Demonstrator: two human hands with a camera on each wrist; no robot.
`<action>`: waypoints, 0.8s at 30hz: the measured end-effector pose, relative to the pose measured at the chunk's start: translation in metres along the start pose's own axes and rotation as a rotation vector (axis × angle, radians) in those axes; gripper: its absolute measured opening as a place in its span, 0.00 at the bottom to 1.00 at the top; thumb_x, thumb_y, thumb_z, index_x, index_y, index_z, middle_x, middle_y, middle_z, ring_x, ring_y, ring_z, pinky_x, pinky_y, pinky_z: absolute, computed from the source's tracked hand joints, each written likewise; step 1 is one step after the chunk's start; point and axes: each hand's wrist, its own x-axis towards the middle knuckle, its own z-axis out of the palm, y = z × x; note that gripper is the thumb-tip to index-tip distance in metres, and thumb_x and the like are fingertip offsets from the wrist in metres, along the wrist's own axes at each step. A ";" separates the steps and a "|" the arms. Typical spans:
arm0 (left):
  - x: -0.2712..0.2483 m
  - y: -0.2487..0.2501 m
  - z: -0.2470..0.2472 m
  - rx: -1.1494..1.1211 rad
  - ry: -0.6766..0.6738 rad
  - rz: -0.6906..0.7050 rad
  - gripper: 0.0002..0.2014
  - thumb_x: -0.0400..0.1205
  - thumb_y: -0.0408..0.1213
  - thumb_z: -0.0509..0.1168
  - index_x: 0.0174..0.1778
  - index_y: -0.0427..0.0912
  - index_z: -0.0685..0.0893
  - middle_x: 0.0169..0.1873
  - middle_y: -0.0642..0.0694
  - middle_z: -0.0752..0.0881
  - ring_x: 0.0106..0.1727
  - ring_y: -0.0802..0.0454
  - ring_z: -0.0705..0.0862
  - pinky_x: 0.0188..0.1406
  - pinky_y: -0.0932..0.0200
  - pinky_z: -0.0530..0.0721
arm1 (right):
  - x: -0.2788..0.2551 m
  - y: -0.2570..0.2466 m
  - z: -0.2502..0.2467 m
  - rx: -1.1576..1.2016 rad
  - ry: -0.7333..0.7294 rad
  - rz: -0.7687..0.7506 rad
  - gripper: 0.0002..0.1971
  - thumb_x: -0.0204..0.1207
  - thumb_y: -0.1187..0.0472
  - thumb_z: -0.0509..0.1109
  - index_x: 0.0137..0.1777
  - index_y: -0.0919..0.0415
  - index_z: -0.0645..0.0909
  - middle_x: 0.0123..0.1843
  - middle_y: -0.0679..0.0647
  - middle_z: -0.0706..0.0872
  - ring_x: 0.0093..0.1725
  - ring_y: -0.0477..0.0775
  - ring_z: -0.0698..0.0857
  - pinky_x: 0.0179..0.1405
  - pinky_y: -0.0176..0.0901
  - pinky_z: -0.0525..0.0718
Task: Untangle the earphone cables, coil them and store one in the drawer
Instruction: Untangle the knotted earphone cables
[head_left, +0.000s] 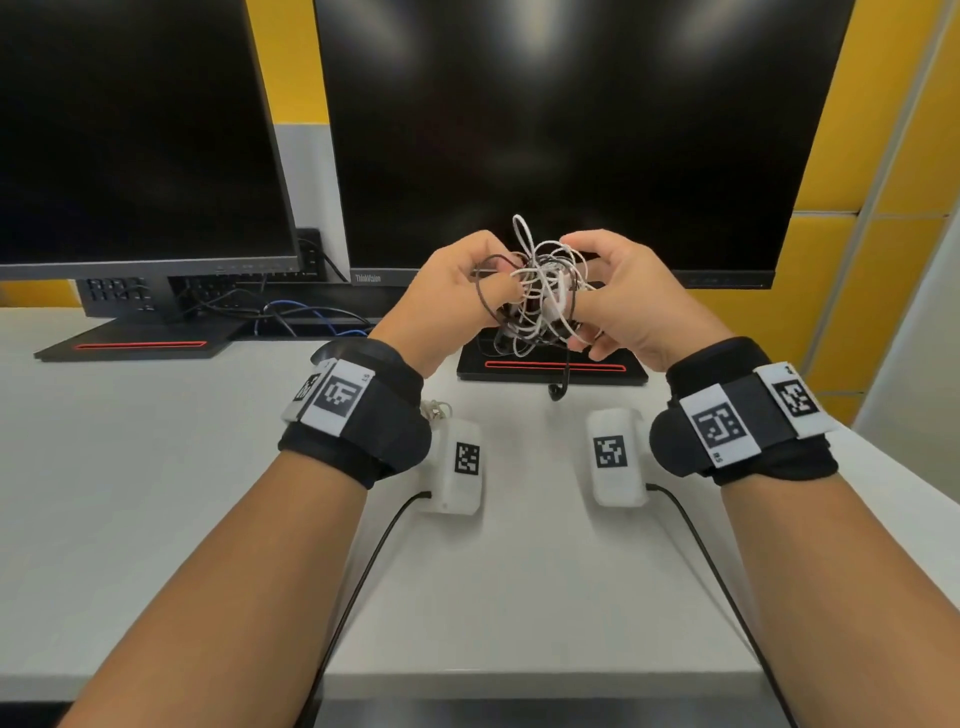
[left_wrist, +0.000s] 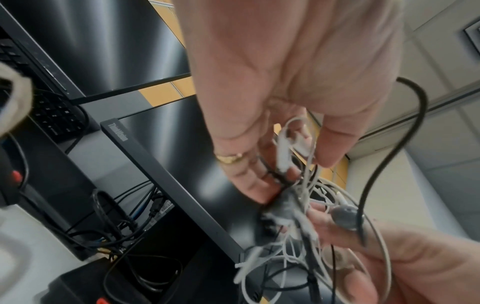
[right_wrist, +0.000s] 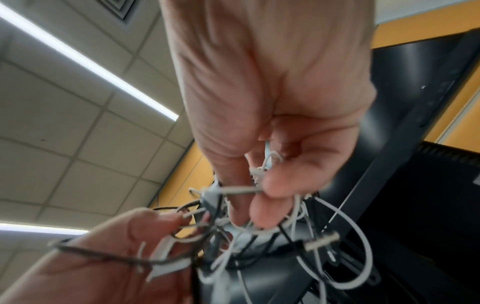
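In the lower half of the head view two forearms reach up from the bottom edge over the white desk, each with a black wrist strap. Just above them, at the centre of the frame, the left hand and the right hand hold the tangle of earphone cables in the air between them, clear of the desk. The left hand's fingers are curled and pinch a dark cable that loops out on the tangle's left side; the right hand's thumb and fingers are pressed together on white strands on its right side. The knot sits between the two sets of fingertips with no clear long axis, and both hands are equally close to it, so I judge the next pull runs left and right, apart. One dark end hangs down below the knot toward the desk. Both wrist views are blurred, and I cannot trace which strand belongs to which earphone. Behind the hands stand two dark monitors. No drawer shows anywhere.
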 end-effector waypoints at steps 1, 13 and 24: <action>-0.001 0.001 0.001 -0.018 -0.019 0.001 0.03 0.83 0.25 0.62 0.45 0.35 0.77 0.40 0.42 0.82 0.40 0.52 0.85 0.41 0.57 0.89 | 0.000 0.001 0.000 -0.038 0.010 -0.007 0.30 0.75 0.65 0.77 0.75 0.51 0.71 0.58 0.49 0.84 0.29 0.49 0.87 0.20 0.38 0.81; -0.002 0.003 0.003 -0.152 -0.063 -0.201 0.10 0.86 0.29 0.57 0.59 0.45 0.79 0.41 0.42 0.83 0.29 0.57 0.77 0.30 0.61 0.75 | 0.001 0.000 0.001 -0.037 -0.028 -0.137 0.35 0.69 0.63 0.82 0.75 0.49 0.72 0.66 0.46 0.80 0.60 0.53 0.85 0.57 0.50 0.88; -0.003 0.002 0.003 0.022 -0.085 -0.115 0.23 0.84 0.48 0.64 0.47 0.25 0.81 0.42 0.36 0.83 0.43 0.51 0.81 0.46 0.60 0.79 | 0.004 0.004 -0.004 -0.310 -0.033 -0.064 0.37 0.70 0.59 0.81 0.77 0.52 0.67 0.68 0.51 0.77 0.57 0.45 0.78 0.41 0.27 0.73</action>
